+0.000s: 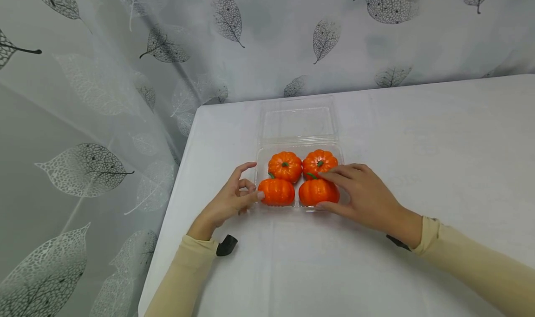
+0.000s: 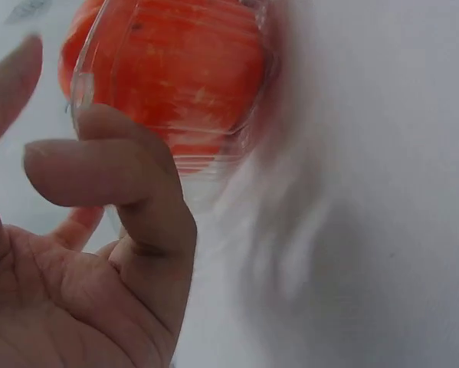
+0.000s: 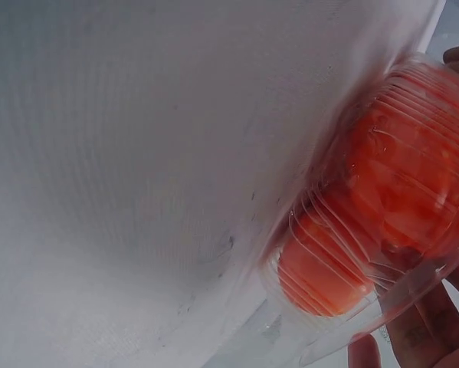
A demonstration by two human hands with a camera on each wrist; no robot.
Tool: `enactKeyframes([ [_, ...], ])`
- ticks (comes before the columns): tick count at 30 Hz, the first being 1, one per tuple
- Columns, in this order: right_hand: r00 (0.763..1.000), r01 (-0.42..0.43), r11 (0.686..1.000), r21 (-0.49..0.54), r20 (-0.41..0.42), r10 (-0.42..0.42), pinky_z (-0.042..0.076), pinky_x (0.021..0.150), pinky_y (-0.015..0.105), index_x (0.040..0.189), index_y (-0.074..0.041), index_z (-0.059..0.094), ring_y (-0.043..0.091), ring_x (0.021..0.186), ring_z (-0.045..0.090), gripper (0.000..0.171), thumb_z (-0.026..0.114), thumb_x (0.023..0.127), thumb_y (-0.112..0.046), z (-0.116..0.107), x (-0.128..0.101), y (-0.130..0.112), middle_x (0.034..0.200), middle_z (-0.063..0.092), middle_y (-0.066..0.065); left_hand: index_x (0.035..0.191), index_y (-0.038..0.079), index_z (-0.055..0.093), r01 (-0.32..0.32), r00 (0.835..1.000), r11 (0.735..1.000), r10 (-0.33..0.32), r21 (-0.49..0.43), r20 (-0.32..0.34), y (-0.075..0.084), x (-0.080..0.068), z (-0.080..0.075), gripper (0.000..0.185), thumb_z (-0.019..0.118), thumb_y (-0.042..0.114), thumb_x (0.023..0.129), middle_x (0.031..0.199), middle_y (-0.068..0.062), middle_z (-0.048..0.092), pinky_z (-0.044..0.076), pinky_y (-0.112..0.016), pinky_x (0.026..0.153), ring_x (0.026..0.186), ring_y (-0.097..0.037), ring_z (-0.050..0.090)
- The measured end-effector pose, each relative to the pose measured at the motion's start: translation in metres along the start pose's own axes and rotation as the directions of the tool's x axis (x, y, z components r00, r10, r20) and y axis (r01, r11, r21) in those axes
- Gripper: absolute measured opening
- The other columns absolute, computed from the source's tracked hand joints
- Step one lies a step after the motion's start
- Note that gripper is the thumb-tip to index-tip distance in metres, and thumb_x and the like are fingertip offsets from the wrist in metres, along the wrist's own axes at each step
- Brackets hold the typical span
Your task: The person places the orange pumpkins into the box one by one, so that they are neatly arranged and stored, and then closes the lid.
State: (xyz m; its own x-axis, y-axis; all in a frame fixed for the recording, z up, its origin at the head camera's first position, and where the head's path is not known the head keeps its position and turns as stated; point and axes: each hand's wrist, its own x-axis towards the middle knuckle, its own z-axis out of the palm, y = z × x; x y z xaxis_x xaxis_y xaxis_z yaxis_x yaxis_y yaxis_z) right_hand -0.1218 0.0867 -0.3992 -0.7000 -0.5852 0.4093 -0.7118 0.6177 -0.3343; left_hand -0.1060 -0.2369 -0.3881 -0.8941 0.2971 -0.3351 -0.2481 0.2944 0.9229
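Several orange toy pumpkins sit in a clear plastic box (image 1: 296, 201) whose lid (image 1: 297, 122) lies folded back behind it. My left hand (image 1: 227, 196) is at the box's left side, fingers loosely bent and thumb tip beside the front left pumpkin (image 1: 277, 192). In the left wrist view, its bent fingers (image 2: 99, 172) come close to the clear wall; contact is unclear. My right hand (image 1: 361, 194) holds the front right pumpkin (image 1: 315, 194), fingers over its top and thumb at the front rim. Behind stand the back left pumpkin (image 1: 285, 166) and back right pumpkin (image 1: 314, 161).
A white cloth covers the table (image 1: 439, 159), which reaches far to the right. Its left edge runs close to the left arm. Behind and to the left hangs a pale curtain (image 1: 267, 38) with a leaf print. Black straps (image 1: 227, 245) show at the wrists.
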Motion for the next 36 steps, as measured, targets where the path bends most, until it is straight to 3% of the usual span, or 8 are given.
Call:
enactKeyframes([
  [5, 0.998, -0.053, 0.998, 0.031, 0.038, 0.052, 0.033, 0.094, 0.043, 0.117, -0.019, 0.062, 0.019, 0.106, 0.05, 0.061, 0.061, 0.075, -0.063, -0.004, 0.0, 0.002, 0.112, 0.058, -0.003, 0.142, 0.036, 0.023, 0.006, 0.994, 0.996, 0.003, 0.084, -0.109, -0.004, 0.004, -0.009, 0.059, 0.052, 0.042, 0.091, 0.101, -0.024, 0.048, 0.042, -0.03, 0.049, 0.071, -0.04, 0.049],
  [9, 0.997, -0.064, 0.996, 0.057, 0.034, 0.063, 0.033, 0.094, 0.043, 0.116, -0.018, 0.062, 0.019, 0.105, 0.05, 0.056, 0.062, 0.077, -0.059, -0.011, 0.004, 0.004, 0.113, 0.056, -0.004, 0.141, 0.035, 0.022, 0.004, 0.977, 0.991, 0.024, 0.132, -0.21, 0.005, 0.006, -0.018, 0.059, 0.045, 0.054, 0.09, 0.11, -0.018, 0.048, 0.046, -0.031, 0.055, 0.079, -0.034, 0.054],
  [15, 0.998, -0.065, 0.994, 0.091, 0.004, 0.065, 0.036, 0.091, 0.042, 0.121, -0.018, 0.058, 0.019, 0.104, 0.051, 0.054, 0.064, 0.079, -0.052, -0.026, 0.015, 0.006, 0.117, 0.054, -0.005, 0.144, 0.024, 0.017, -0.083, 0.955, 0.975, 0.136, 0.204, -0.263, 0.032, 0.011, -0.033, 0.061, 0.035, 0.053, 0.094, 0.126, -0.015, 0.041, 0.045, -0.043, 0.076, 0.102, -0.031, 0.052],
  [24, 0.998, 0.006, 0.987, 0.159, -0.066, 0.004, 0.04, 0.092, 0.041, 0.133, -0.017, 0.047, 0.016, 0.116, 0.047, 0.059, 0.069, 0.081, -0.034, -0.065, 0.047, 0.004, 0.129, 0.049, -0.005, 0.147, 0.022, 0.001, -0.243, 0.906, 0.956, 0.285, 0.167, -0.312, 0.082, 0.013, -0.04, 0.069, 0.029, 0.056, 0.094, 0.143, -0.003, 0.031, 0.024, -0.046, 0.101, 0.128, -0.021, 0.032],
  [27, 0.994, 0.02, 0.976, 0.216, -0.11, 0.004, 0.038, 0.095, 0.039, 0.136, -0.016, 0.043, 0.016, 0.12, 0.044, 0.06, 0.068, 0.083, -0.029, -0.077, 0.064, 0.001, 0.132, 0.047, -0.003, 0.147, 0.017, 0.013, -0.382, 0.865, 0.918, 0.395, 0.104, -0.31, 0.094, 0.018, -0.041, 0.07, 0.024, 0.06, 0.093, 0.143, -0.001, 0.033, 0.021, -0.041, 0.105, 0.132, -0.017, 0.027],
  [31, 0.984, 0.03, 0.919, 0.394, -0.172, 0.042, 0.036, 0.097, 0.036, 0.138, -0.009, 0.039, 0.019, 0.12, 0.045, 0.06, 0.067, 0.085, -0.017, -0.092, 0.085, -0.007, 0.132, 0.048, 0.001, 0.144, 0.011, 0.027, -0.532, 0.819, 0.836, 0.469, -0.132, -0.331, 0.101, 0.034, -0.049, 0.074, 0.015, 0.062, 0.092, 0.14, -0.002, 0.039, 0.021, -0.034, 0.106, 0.132, -0.014, 0.028],
  [34, 0.977, -0.009, 0.822, 0.569, -0.172, 0.13, 0.037, 0.097, 0.033, 0.139, -0.006, 0.035, 0.025, 0.12, 0.045, 0.058, 0.062, 0.088, -0.011, -0.097, 0.097, -0.007, 0.133, 0.047, 0.007, 0.142, 0.01, 0.032, -0.553, 0.827, 0.756, 0.445, -0.35, -0.344, 0.101, 0.049, -0.058, 0.077, 0.01, 0.063, 0.091, 0.139, -0.003, 0.041, 0.023, -0.033, 0.105, 0.131, -0.014, 0.031],
  [36, 0.967, -0.049, 0.725, 0.687, -0.15, 0.208, 0.037, 0.097, 0.031, 0.14, -0.006, 0.033, 0.026, 0.121, 0.045, 0.055, 0.057, 0.091, -0.011, -0.095, 0.104, 0.001, 0.135, 0.045, 0.01, 0.141, 0.01, 0.034, -0.528, 0.849, 0.697, 0.406, -0.486, -0.339, 0.098, 0.059, -0.065, 0.079, 0.012, 0.067, 0.089, 0.139, -0.004, 0.04, 0.024, -0.035, 0.105, 0.13, -0.016, 0.032],
])
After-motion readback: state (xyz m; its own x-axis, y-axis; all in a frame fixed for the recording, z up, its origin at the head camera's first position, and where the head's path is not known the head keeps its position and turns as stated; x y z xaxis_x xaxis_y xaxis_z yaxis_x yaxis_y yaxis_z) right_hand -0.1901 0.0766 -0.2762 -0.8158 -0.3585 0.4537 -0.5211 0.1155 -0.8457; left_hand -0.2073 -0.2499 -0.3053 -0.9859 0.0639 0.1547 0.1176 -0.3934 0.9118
